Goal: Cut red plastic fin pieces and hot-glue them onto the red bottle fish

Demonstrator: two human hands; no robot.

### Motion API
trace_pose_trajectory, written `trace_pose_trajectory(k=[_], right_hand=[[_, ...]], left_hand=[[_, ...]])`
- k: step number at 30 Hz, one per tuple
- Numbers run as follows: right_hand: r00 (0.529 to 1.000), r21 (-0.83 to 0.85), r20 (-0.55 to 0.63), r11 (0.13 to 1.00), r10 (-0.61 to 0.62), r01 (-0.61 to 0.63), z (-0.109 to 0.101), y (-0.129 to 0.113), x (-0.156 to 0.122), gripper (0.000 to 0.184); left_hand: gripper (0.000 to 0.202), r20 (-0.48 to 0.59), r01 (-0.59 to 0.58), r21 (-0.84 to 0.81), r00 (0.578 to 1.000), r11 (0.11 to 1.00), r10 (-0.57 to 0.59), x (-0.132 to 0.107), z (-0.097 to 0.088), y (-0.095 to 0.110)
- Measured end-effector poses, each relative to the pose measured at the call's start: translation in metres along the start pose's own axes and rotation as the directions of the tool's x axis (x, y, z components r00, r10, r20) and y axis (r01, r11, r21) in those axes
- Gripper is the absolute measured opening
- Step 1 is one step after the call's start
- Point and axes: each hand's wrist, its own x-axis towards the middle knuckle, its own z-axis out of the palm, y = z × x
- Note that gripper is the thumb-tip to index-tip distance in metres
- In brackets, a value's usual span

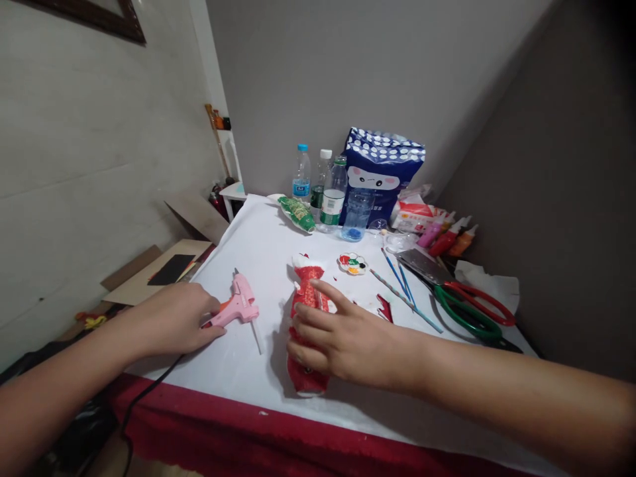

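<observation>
My left hand (181, 318) is closed round the handle of a pink hot glue gun (243, 298), whose nozzle points away from me. A white glue stick (257, 336) pokes out of its back end. My right hand (332, 331) lies over a red, fish-shaped craft piece (309, 273) with a whitish far end, its fingers curled across the top. The middle of the craft piece is hidden under that hand. Just beyond it sits a flower-shaped paint palette (352, 264) with several colours.
Brushes (405, 291) and large scissors (467, 308) with red and green handles lie at right. Behind stand plastic bottles (334, 195), a cut bottle (356, 218), a blue bag (385, 175) and paint tubes (444, 240). A green wrapped piece (297, 213) lies by the bottles. A black cord (149, 391) hangs off the left edge.
</observation>
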Motion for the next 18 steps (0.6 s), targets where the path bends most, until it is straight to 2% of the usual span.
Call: trace_pose_trajectory(k=[4,7,13,16,18], right_hand=[[0.987,-0.035,-0.122,0.994,0.103,-0.108,-0.003,-0.011,-0.019,0.033],[0.969,-0.069,-0.160,0.978,0.186,-0.199,-0.006,-0.022,-0.031,0.036],[0.951,-0.169,-0.200,0.948,0.235,-0.269,-0.008,-0.035,-0.039,0.039],[0.939,-0.170,-0.247,0.944,0.238,-0.284,-0.008,-0.038,-0.039,0.035],[0.922,-0.150,-0.278,0.935,0.271,-0.320,-0.006,-0.039,-0.038,0.034]], left_hand=[[0.038,-0.005,0.020,0.049,1.000,0.999,-0.020,0.000,-0.005,0.001],[0.042,-0.001,0.028,0.045,1.000,0.999,-0.028,0.002,-0.010,0.004],[0.032,-0.167,0.006,-0.007,0.986,1.000,-0.008,0.008,-0.022,0.019],[0.034,-0.106,-0.014,-0.189,0.994,0.982,-0.006,0.014,-0.028,0.027],[0.039,0.016,0.002,-0.362,1.000,0.932,0.004,0.019,-0.031,0.033]])
